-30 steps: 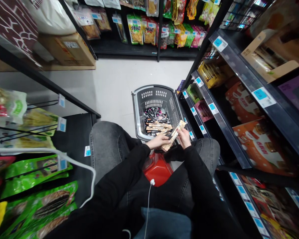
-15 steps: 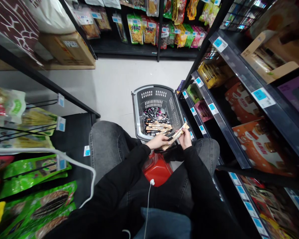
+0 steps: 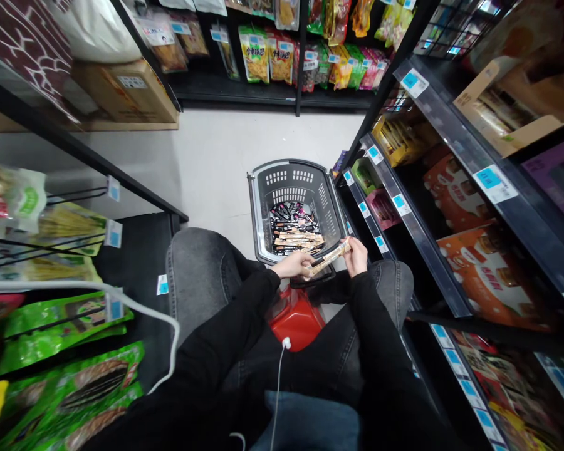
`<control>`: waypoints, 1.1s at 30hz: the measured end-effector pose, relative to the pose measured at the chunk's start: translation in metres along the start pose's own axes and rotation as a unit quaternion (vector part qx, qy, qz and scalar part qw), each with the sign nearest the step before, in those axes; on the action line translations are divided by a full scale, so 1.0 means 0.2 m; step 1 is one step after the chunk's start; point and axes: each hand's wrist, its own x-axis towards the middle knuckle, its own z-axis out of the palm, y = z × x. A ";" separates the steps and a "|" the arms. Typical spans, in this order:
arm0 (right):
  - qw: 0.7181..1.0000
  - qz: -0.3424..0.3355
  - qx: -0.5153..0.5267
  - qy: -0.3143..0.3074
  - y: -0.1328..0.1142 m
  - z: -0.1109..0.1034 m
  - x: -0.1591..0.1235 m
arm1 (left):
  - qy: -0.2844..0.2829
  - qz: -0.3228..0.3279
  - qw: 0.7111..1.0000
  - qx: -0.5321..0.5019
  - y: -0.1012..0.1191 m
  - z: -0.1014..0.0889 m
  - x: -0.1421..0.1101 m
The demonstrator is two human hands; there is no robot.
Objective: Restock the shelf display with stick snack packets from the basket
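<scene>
Between my two hands, over the near rim of a grey shopping basket (image 3: 289, 169), is a beige snack stick packet (image 3: 328, 257). My left hand (image 3: 295, 264) is closed on its lower left end. The fingers of my right hand (image 3: 356, 255) pinch its upper right end. It is tilted up toward the right; whether it is one packet or a few stacked together I cannot tell. Inside the basket lie several slim stick packets, beige ones (image 3: 298, 238) nearest me and black ones (image 3: 291, 224) farther back.
A red plastic stool or container (image 3: 297, 318) is between my legs. Shelves with orange cartons (image 3: 493, 275) and price tags line the right. Green snack bags (image 3: 61, 319) hang at left, and a white cable (image 3: 141, 304) crosses there. A cardboard box (image 3: 126, 94) stands farther back.
The packet has turned to a flatter angle and narrowed in view. My right hand has shifted slightly right, and my left hand slightly left. The basket's contents look the same.
</scene>
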 end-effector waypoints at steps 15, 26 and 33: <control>0.999 -0.006 -0.033 0.028 0.00 -0.04 0.04 | 0.253 0.031 0.913 -0.317 0.06 -0.03 0.00; 0.999 0.017 -0.023 -0.038 0.00 -0.04 0.04 | 0.178 0.070 0.894 -0.406 0.10 -0.05 -0.03; 0.991 0.037 -0.065 -0.110 0.00 -0.01 0.00 | 0.207 0.014 0.909 -0.361 0.09 -0.03 -0.02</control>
